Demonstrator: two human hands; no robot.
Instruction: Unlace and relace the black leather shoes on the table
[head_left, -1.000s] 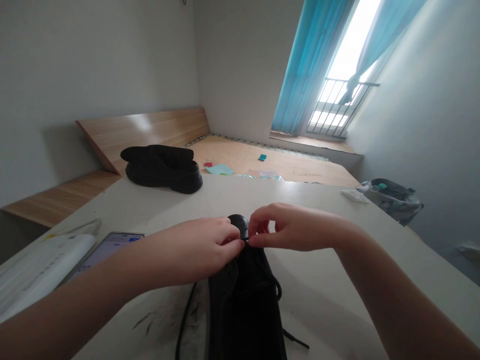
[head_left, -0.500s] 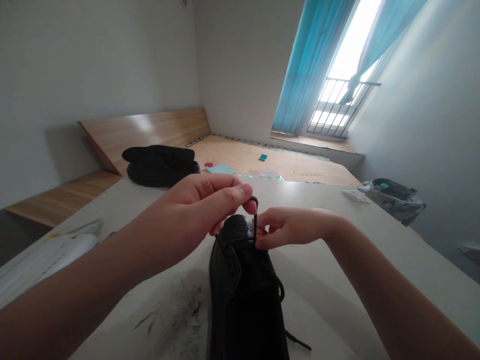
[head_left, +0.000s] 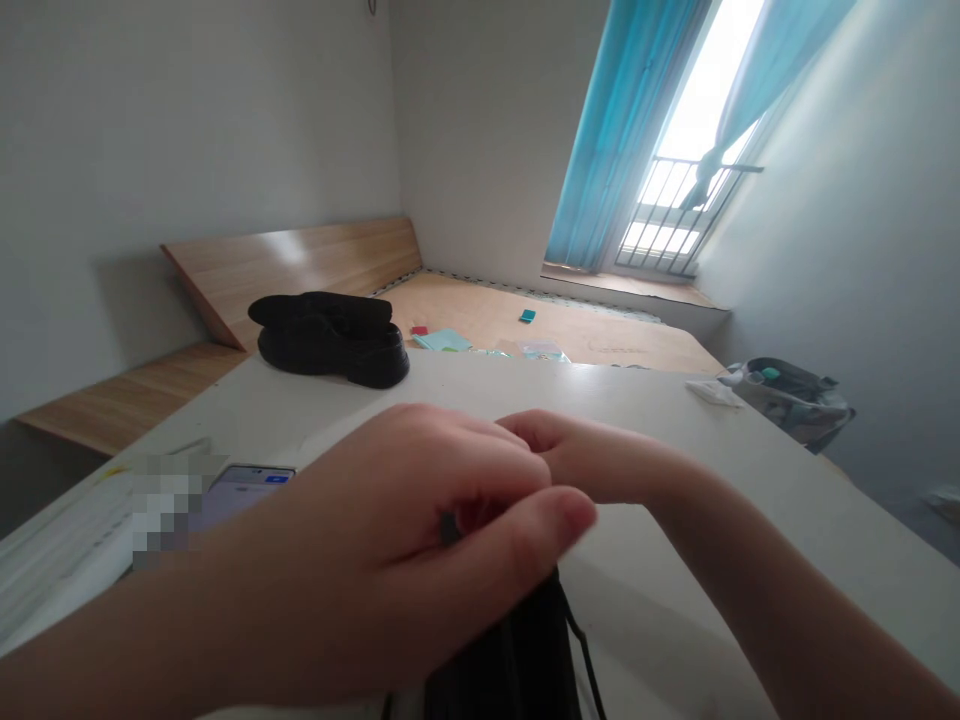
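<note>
A black shoe [head_left: 502, 670] lies at 6 o'clock, its long axis running forward, toe end hidden under the left hand [head_left: 375, 570] — pinched together on a dark lace [head_left: 450, 528]; the right hand [head_left: 600, 458] touches it at 3 o'clock, its grip hidden.

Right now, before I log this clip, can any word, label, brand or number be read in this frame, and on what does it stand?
No text can be read.
Phone: the screen shows markings, too small and blurred to read.
White package: faint marks, too blurred to read.
</note>
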